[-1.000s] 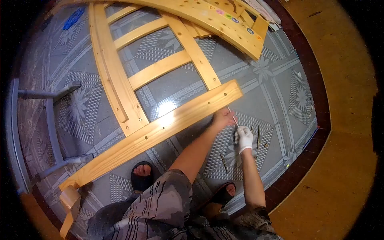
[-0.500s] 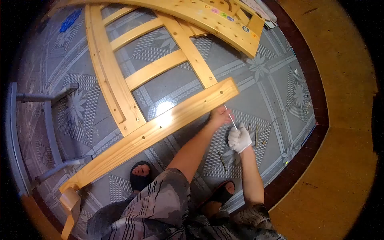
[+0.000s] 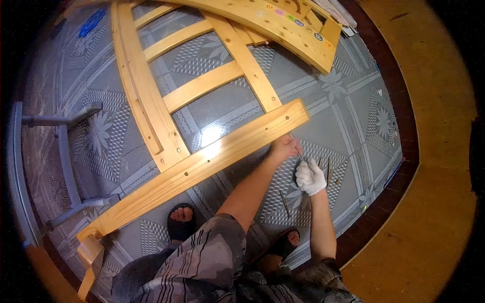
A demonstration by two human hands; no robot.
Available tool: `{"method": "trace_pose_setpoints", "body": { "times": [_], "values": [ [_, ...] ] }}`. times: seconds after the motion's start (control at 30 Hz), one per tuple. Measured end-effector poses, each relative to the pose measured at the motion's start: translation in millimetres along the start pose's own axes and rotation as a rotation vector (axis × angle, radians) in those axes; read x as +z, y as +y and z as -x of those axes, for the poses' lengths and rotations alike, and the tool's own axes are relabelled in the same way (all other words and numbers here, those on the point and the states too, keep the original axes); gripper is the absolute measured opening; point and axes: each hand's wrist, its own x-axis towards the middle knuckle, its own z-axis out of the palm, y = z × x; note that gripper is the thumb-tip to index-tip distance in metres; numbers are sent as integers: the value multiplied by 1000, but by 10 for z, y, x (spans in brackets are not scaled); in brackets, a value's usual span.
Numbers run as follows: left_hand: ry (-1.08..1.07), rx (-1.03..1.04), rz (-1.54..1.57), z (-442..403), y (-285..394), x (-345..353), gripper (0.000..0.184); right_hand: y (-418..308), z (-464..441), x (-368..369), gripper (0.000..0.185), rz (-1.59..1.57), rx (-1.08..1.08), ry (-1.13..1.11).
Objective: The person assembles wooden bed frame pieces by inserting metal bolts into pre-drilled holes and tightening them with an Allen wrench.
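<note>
My bare left hand (image 3: 286,147) is closed at the underside of a pale wooden board (image 3: 237,139), near its right end. Its fingers are bunched beside a thin metal shaft, and part of the hand is hidden by the board. My right hand (image 3: 310,177), in a white glove, is wrapped around the lower end of what looks like a screwdriver (image 3: 296,145); the glove covers its handle. The shaft points up towards the board's edge, where its tip is hard to make out. The board joins a slatted wooden frame (image 3: 204,93) and has several holes.
Several thin metal pieces (image 3: 285,203) lie on the patterned floor near my right hand. Another wooden panel (image 3: 283,35) with stickers lies across the far end. A grey metal frame (image 3: 65,156) stands at left, with a blue bundle (image 3: 91,22) beyond it.
The view has shifted a little, moving the scene slightly right. My gloved hand has turned slightly on the tool, and less of the shaft shows. My left hand stays beside the board.
</note>
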Motion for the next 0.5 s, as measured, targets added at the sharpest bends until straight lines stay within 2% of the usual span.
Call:
{"method": "trace_pose_setpoints", "body": {
  "times": [0.03,0.07,0.13,0.2,0.27,0.3,0.33,0.4,0.5],
  "values": [
    [23,-10,3,25,44,34,20,-5,-2,-26,29,156,-49,74],
    [47,-20,7,53,84,57,20,-10,-3,-51,29,155,-48,74],
    [42,-7,7,3,16,4,20,-29,10,-77,24,834,-259,298],
    [32,8,6,-19,-6,2,19,-62,-14,-137,22,927,-241,287],
    [64,14,-9,1,18,14,18,9,-98,-197,23,1959,-783,556],
    [61,14,-9,1,13,17,18,114,-72,14,25,2099,-812,699],
    [66,10,-8,-2,13,16,18,119,-94,13,25,2098,-815,702],
    [73,7,-9,-7,10,8,18,129,-138,-8,25,2596,-977,796],
    [57,3,-39,-19,-7,9,18,183,-133,13,28,2516,-926,895]
  ]
}}
